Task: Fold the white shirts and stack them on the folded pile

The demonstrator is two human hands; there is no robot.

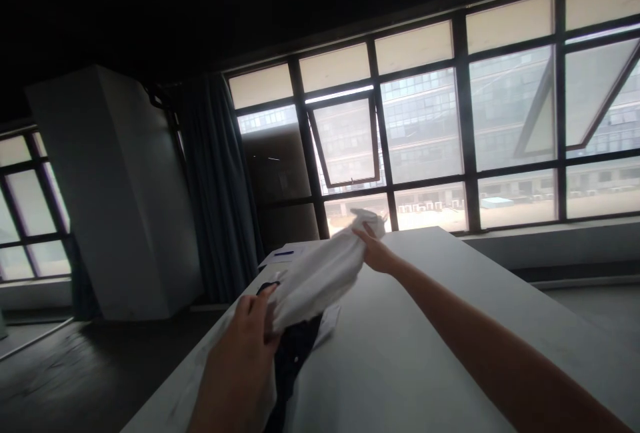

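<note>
A white piece of cloth stretches slantwise between my two hands above the table, slightly blurred. I cannot make out whether it is a garment. My left hand grips its near lower end, fingers closed on the edge. At its far upper end my right hand pinches the cloth, with the arm reaching forward. Below the cloth lies a dark fabric item, partly hidden by the cloth and my left hand. A white paper-like piece shows beside the dark fabric.
The white table runs away from me toward the windows. At its far left edge lie a sheet of paper and a dark pen. A blue curtain and a pillar stand to the left.
</note>
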